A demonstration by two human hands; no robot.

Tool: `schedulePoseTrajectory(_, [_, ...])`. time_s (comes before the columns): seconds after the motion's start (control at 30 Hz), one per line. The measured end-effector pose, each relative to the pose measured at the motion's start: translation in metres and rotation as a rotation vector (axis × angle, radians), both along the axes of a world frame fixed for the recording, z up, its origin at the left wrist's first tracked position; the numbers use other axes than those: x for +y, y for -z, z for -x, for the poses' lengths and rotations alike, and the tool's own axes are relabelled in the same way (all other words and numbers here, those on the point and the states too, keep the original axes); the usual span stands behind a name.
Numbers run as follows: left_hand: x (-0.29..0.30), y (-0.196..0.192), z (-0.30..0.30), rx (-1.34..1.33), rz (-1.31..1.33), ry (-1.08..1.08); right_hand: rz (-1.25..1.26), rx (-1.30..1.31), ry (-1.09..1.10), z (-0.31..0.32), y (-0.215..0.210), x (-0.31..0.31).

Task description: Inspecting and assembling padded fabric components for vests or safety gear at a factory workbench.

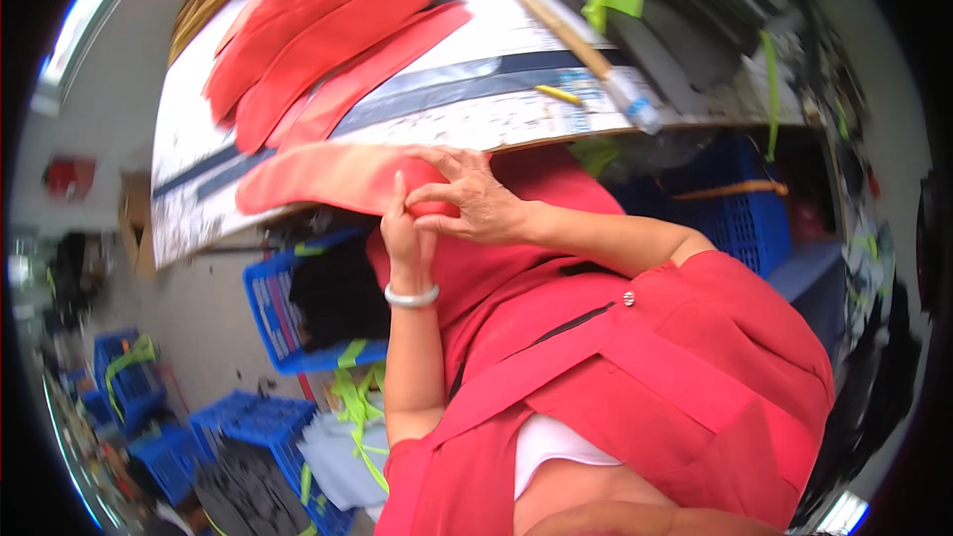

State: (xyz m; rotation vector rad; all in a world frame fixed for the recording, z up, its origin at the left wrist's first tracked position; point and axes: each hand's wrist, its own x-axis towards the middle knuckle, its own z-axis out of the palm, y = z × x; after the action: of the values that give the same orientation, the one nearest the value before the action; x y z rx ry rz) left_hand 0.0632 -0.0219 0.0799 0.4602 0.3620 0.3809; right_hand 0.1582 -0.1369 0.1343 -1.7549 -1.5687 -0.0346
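A long coral-red piece of cloth with a rounded end lies across the table's front edge, its near end between my hands. My left hand, with a pale bangle at the wrist, is closed at that end, one finger pointing up along the cloth. From the right my right hand bends its fingers over the same end, thumb and fingers pinching it close to the left fingertips. A small fold of red cloth shows between the two hands. What lies under the fingers is hidden.
Overlapping coral-red cloth pieces lie on the white table. A wooden stick, a yellow pen-like thing and dark pieces with lime-green strips lie to the right. Blue crates stand on the floor at left; another crate is under the table.
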Motion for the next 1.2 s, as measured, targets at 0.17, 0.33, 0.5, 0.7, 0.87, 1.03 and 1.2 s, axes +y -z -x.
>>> schedulePoseTrajectory(0.17, [-0.050, 0.001, -0.010, 0.034, 0.084, 0.131, 0.254, 0.660, 0.100, -0.053, 0.005, -0.060])
schedulePoseTrajectory(0.33, [-0.023, -0.014, -0.034, -0.105, 0.008, 0.197, 0.453, 0.774, -0.049, -0.087, 0.019, -0.131])
schedulePoseTrajectory(0.5, [0.079, 0.004, -0.030, 0.005, -0.027, -0.045, 0.715, 0.554, 0.146, -0.141, -0.026, -0.204])
schedulePoseTrajectory(0.7, [0.084, 0.019, -0.033, 0.157, -0.198, -0.131, 0.417, -0.548, 1.002, -0.191, -0.023, -0.257])
schedulePoseTrajectory(0.87, [0.082, 0.021, -0.027, 0.135, -0.204, -0.206, -0.003, -0.592, 0.813, -0.156, -0.110, -0.231])
schedulePoseTrajectory(1.03, [0.083, 0.020, -0.036, 0.123, -0.145, -0.211, -0.475, -0.214, -0.098, -0.081, -0.191, -0.201])
schedulePoseTrajectory(1.2, [0.082, 0.026, -0.038, 0.067, -0.135, -0.304, -0.008, 0.233, -0.566, -0.054, -0.159, -0.150])
